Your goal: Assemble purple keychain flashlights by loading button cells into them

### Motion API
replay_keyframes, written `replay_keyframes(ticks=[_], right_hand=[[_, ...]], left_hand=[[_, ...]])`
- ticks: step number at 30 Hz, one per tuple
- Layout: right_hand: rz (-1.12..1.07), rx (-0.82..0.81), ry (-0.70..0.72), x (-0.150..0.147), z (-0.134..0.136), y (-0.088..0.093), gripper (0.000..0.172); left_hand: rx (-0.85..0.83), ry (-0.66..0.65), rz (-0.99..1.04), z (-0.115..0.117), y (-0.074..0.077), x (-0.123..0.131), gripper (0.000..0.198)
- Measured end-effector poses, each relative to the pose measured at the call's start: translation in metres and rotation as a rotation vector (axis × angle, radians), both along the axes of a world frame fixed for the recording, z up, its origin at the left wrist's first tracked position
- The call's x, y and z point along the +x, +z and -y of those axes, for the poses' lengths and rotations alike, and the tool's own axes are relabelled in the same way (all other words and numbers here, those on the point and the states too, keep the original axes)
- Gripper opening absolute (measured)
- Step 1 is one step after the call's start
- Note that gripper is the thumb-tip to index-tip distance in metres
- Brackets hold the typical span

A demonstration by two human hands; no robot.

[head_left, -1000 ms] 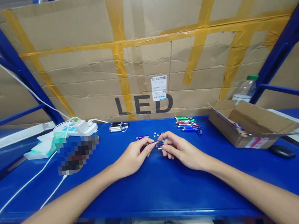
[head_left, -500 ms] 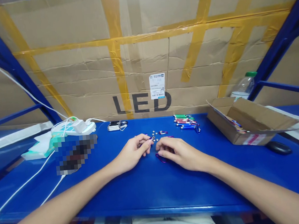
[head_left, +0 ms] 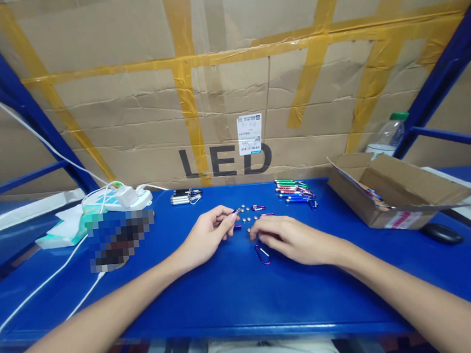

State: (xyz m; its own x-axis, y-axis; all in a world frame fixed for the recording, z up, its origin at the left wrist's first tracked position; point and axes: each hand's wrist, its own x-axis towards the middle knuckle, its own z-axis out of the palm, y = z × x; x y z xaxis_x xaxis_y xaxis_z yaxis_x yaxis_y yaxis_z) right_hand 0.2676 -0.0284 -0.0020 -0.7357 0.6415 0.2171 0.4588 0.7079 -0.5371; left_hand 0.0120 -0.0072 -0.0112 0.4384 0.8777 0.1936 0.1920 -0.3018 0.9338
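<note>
My left hand [head_left: 207, 235] rests on the blue tabletop [head_left: 229, 292], fingers pinched on a small purple keychain torch body [head_left: 235, 214] whose tip shows past the fingertips. My right hand [head_left: 290, 238] lies beside it, fingers curled down onto the table near several small silver button cells [head_left: 245, 214]. A purple carabiner clip [head_left: 262, 254] lies on the table just under the right hand's fingers. Whether the right fingertips pinch a cell is hidden.
Black and silver torches [head_left: 185, 196] lie at the back left, coloured torches [head_left: 294, 191] at the back right. An open cardboard box [head_left: 389, 190] and a black mouse [head_left: 441, 232] sit right. A power strip [head_left: 117, 199] with white cables sits left. Taped cardboard forms the back wall.
My hands have come apart. The right hand has moved back from the left hand and down to the table by the cells; the purple carabiner now lies free beside it.
</note>
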Motion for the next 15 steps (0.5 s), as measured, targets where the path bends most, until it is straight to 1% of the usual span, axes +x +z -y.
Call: replay_keyframes(ticks=[2, 4, 6, 7, 8, 11, 15], right_hand=[[0.003, -0.03, 0.076, 0.006, -0.002, 0.005, 0.029], [0.023, -0.069, 0.127, 0.01, -0.005, 0.008, 0.022], [0.029, -0.088, 0.145, 0.012, -0.008, 0.007, 0.01], [0.026, -0.092, 0.148, 0.012, -0.009, 0.006, 0.008], [0.025, -0.089, 0.15, 0.011, -0.009, 0.004, 0.01], [0.034, -0.029, 0.138, 0.008, -0.006, -0.002, 0.017], [0.078, 0.116, 0.079, 0.001, 0.002, -0.008, 0.021]], left_hand=[[0.002, -0.005, 0.006, 0.0, 0.0, 0.0, 0.049], [0.004, -0.009, 0.013, 0.0, 0.0, 0.0, 0.049], [0.004, -0.012, 0.016, 0.0, 0.0, 0.0, 0.05], [0.002, -0.013, 0.016, 0.0, 0.0, 0.0, 0.05], [0.001, -0.013, 0.017, 0.0, 0.0, -0.001, 0.05], [0.001, -0.01, 0.015, -0.001, -0.001, -0.001, 0.05], [0.002, -0.014, 0.012, -0.002, -0.002, -0.001, 0.049]])
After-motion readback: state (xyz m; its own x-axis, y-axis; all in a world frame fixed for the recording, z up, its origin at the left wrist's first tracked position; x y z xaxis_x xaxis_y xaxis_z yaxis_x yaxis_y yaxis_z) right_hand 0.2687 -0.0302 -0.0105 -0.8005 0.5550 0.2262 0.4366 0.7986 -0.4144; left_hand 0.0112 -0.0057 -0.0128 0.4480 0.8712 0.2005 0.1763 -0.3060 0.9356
